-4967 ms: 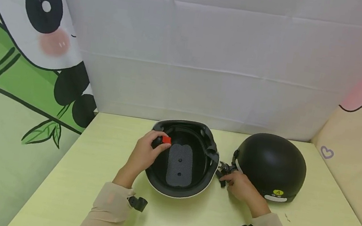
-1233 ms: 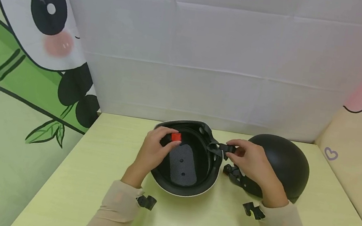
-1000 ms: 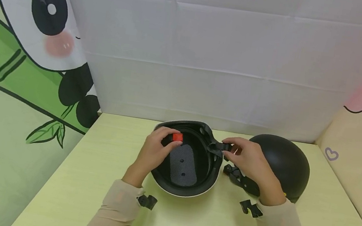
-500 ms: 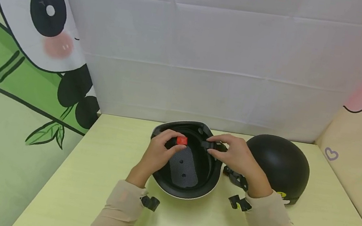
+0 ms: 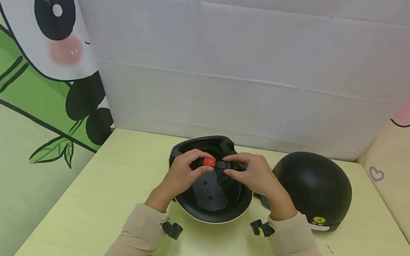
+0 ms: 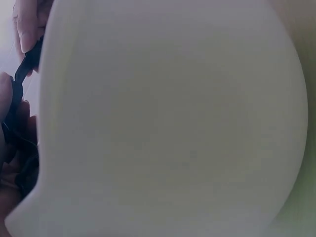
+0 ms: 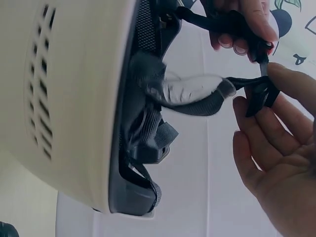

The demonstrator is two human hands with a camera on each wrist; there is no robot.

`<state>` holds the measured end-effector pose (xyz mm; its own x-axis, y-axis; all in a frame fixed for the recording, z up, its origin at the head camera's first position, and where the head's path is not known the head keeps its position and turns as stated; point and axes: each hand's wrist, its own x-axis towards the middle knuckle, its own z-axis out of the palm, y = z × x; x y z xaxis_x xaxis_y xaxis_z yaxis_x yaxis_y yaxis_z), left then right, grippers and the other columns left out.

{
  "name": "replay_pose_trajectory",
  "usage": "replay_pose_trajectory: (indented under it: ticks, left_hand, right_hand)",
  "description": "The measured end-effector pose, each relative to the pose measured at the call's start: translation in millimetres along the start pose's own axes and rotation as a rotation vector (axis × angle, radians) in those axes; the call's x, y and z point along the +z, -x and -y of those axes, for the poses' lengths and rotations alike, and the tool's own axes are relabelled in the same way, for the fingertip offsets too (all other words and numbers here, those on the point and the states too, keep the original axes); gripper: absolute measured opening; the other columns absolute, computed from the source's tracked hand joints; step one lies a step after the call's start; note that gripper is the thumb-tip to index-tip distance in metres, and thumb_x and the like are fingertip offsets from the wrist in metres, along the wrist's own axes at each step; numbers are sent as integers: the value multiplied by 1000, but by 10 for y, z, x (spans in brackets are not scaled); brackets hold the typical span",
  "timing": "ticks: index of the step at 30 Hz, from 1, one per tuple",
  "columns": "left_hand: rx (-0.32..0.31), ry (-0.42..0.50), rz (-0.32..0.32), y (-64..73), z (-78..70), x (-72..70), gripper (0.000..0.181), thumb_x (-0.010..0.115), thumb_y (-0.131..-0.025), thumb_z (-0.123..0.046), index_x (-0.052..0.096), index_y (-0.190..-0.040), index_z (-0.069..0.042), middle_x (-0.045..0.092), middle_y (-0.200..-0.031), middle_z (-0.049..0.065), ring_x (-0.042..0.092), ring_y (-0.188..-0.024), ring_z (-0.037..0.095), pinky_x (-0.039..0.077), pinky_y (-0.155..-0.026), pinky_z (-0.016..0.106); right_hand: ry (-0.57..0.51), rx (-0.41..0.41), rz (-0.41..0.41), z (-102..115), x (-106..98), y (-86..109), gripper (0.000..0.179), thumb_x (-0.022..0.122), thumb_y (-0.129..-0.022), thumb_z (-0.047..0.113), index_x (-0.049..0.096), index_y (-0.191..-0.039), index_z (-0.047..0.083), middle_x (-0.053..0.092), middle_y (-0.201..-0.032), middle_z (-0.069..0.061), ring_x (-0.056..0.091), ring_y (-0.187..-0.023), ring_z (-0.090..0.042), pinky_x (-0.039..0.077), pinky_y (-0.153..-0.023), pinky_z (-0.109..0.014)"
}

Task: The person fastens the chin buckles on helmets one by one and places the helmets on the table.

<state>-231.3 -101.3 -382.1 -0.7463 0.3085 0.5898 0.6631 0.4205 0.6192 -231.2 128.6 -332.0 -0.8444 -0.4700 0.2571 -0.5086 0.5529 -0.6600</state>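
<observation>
White helmet lies upturned at the table's centre, its shell filling the left wrist view and hiding nearly everything there. Left hand pinches the red buckle piece; right hand pinches the black strap clip just beside it, above the bowl. Whether the two halves have engaged cannot be told. A black helmet sits dome-up to the right, its near side partly masked by the right wrist.
</observation>
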Motion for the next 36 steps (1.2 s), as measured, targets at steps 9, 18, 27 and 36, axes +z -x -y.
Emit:
replay_pose_trajectory:
  ticks: [9,18,27,36]
  left_hand:
    - [4,0,10,-6,-8,25,31,77,-82,-14,68,-110,-3,66,-104,6,62,-99,20,50,-87,38]
    - [-16,-2,-1,14,3,50,29,77,-82,-11,68,-108,-3,67,-103,7,62,-99,22,51,-86,39]
    - [-36,22,-16,30,-29,41,29,77,-82,-12,68,-108,-1,68,-103,10,63,-98,24,51,-84,41]
    - [-51,74,3,42,-34,44,29,76,-83,-11,68,-108,-1,68,-105,10,63,-97,23,52,-82,38]
  right_hand:
    - [-1,2,-4,10,66,-33,31,77,-86,17,72,-115,8,67,-115,-11,61,-107,-31,50,-85,-50]
    - [-29,68,-58,-22,146,-15,31,78,-85,18,72,-114,7,69,-110,-11,63,-104,-31,51,-84,-47]
    - [24,-49,-96,-28,194,18,28,79,-84,17,74,-109,8,71,-103,-7,65,-89,-29,53,-72,-39]
    - [-39,-144,-116,-78,280,-15,28,79,-83,13,74,-110,5,71,-103,-9,64,-93,-32,54,-74,-45]
